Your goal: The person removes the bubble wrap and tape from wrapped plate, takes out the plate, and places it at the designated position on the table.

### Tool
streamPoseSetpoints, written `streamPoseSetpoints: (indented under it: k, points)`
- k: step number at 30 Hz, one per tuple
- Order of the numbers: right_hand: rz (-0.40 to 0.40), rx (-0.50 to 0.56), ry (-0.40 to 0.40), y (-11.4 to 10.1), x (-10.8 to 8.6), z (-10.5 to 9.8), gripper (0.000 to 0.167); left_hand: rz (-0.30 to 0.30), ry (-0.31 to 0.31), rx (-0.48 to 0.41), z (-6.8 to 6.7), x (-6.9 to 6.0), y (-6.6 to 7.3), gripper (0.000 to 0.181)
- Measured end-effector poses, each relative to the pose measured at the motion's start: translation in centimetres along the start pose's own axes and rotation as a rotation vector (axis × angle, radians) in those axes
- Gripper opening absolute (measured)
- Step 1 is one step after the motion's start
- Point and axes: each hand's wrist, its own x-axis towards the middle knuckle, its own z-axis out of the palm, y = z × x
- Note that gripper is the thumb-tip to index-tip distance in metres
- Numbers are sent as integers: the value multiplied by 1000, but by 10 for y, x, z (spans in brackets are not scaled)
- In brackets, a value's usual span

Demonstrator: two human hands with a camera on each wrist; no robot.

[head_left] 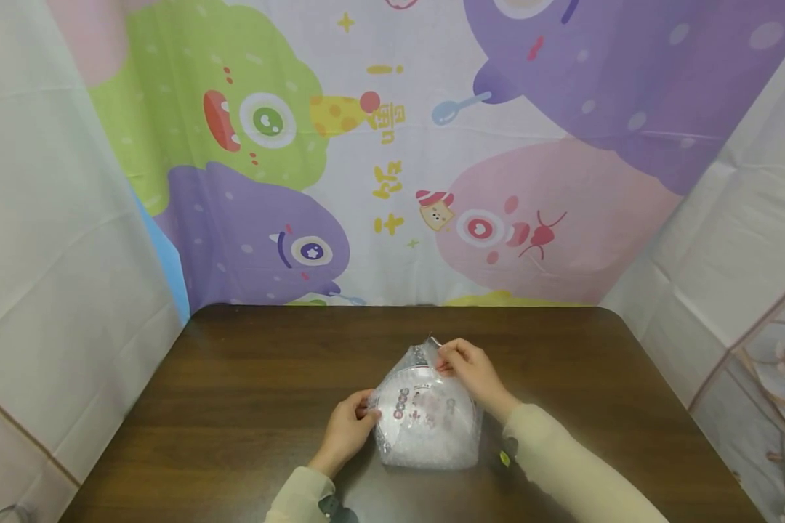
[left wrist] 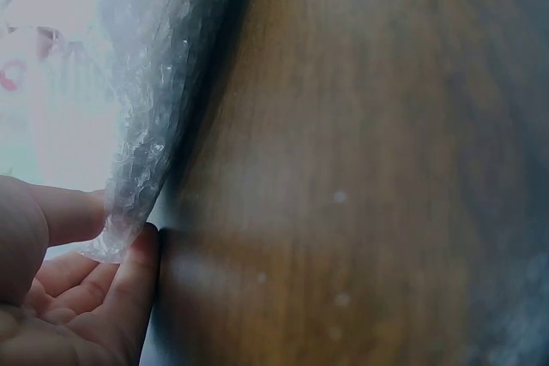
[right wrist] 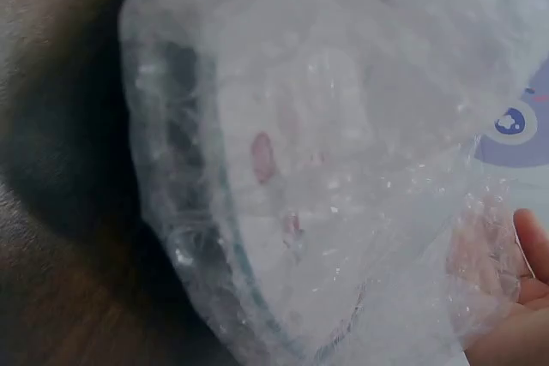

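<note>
A round white object with printed lettering lies inside clear bubble wrap on the dark table; its exact kind cannot be told through the plastic. At the left edge, my left hand pinches the wrap between thumb and fingers. The left wrist view shows that hand on a crumpled edge of the bubble wrap. My right hand holds the loose upper end of the wrap, at the far side of the object. In the right wrist view its fingers show partly through the plastic.
The brown wooden table extends around the package on all sides. Behind it hangs a cloth backdrop with cartoon figures. Pale cloth hangs close the left and right sides.
</note>
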Motion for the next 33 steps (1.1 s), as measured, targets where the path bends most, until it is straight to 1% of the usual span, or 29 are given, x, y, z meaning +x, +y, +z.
streamPoseSetpoints:
  k: [5,10,12,14,16,18,22,26,29,33]
  points:
    - [-59,-165,-67,-3,-11,-4,27,4,2,-1,-1,0,0,37]
    - [-134,-246,-121,0,-15,-6,31,-4,2,-7,-1,-1,0,36]
    - [-175,-293,-133,3,-15,-6,33,-5,1,-9,-1,-1,0,37]
    - [-215,-359,-127,5,-16,-7,36,3,0,-13,-1,-1,0,37]
    - [-250,-418,-111,6,-17,-9,39,3,-1,-15,-1,-1,0,37]
    - [-286,-467,-84,7,-18,-11,37,7,-1,-15,-1,0,1,37]
    - [-320,-513,-9,6,-16,-15,24,11,2,-11,-1,0,1,37]
    - [-315,-544,83,4,-14,-22,15,6,6,-2,-1,0,0,37]
    - [-312,-546,142,4,-12,-28,14,-6,5,6,0,0,0,36]
    - [-302,-540,191,6,-9,-37,16,-23,-5,4,0,0,0,37]
